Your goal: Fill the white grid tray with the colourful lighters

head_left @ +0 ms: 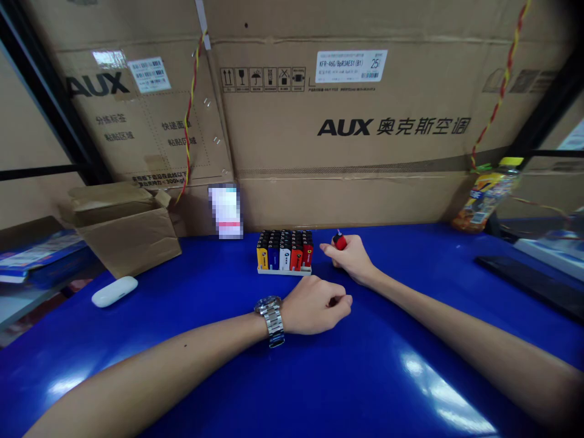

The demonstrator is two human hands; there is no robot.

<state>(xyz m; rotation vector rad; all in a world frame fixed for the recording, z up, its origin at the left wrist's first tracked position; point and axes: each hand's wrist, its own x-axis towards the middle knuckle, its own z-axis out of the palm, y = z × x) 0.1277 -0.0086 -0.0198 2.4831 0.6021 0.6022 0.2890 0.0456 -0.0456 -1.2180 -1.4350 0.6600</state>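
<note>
My right hand (352, 260) is closed around a red lighter (340, 243), whose black top sticks out above the fingers. It is just right of a white tray (278, 272) packed with upright lighters in yellow, blue, white and red (285, 258). The tray's front right corner has a bare spot. In front of the tray, my left hand (317, 306) is curled with thumb and fingers together. A dark spot shows between them, and I cannot make out whether something is held. A metal watch (274, 319) sits on the left wrist.
A white earbud case (115, 291) and an open cardboard box (130, 234) are at the left. A phone with a blurred screen (227, 210) leans against large AUX cartons (347, 176). At the right are a drink bottle (486, 196) and a flat black object (531, 286).
</note>
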